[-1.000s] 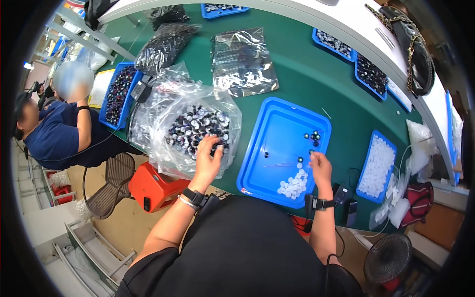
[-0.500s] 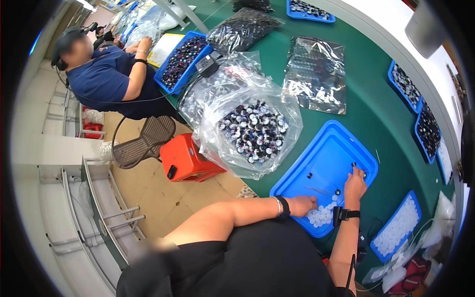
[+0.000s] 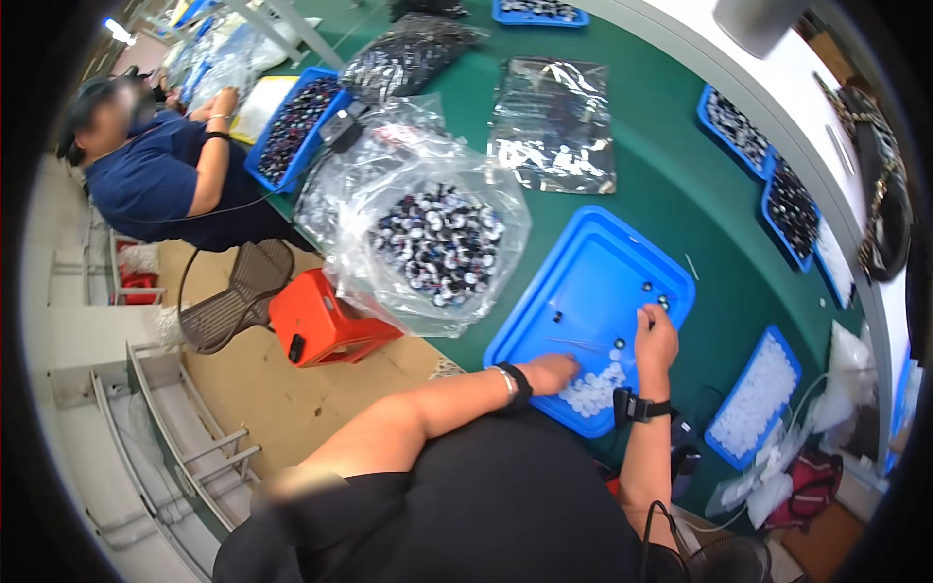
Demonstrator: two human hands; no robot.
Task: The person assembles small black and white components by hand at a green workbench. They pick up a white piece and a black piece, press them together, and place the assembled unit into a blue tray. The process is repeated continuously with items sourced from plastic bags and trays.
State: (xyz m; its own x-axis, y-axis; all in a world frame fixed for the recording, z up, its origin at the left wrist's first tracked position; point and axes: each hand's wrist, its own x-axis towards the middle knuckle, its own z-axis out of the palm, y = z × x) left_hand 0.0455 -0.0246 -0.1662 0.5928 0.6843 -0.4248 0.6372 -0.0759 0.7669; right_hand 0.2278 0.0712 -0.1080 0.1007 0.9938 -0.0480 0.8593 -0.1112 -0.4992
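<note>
Before me lies a shallow blue tray (image 3: 573, 277). White translucent discs (image 3: 590, 392) are heaped at its near end. My left hand (image 3: 550, 374) rests beside the heap, fingers curled together; whatever is in them is hidden. Over the tray's right side, my right hand (image 3: 657, 342) pinches thumb and fingers together, possibly around a small dark piece too small to name. Just beyond its fingertips sit two small dark round pieces (image 3: 648, 287). Another dark round piece (image 3: 619, 343) lies left of that hand, and a small black one (image 3: 557, 317) mid-tray. Thin tweezers-like metal (image 3: 578, 344) lies between the hands.
Left of the tray stands an open clear bag (image 3: 437, 243) of black and white round pieces. Beyond is a flat glossy bag (image 3: 552, 121). A blue tray of white discs (image 3: 753, 398) is at right. A person (image 3: 165, 165) works at far left, near a red stool (image 3: 316, 316).
The whole view has shifted, carrying the scene left and up. My right hand has drawn back slightly from the tray's far right corner, uncovering dark pieces there. My left hand stays by the discs.
</note>
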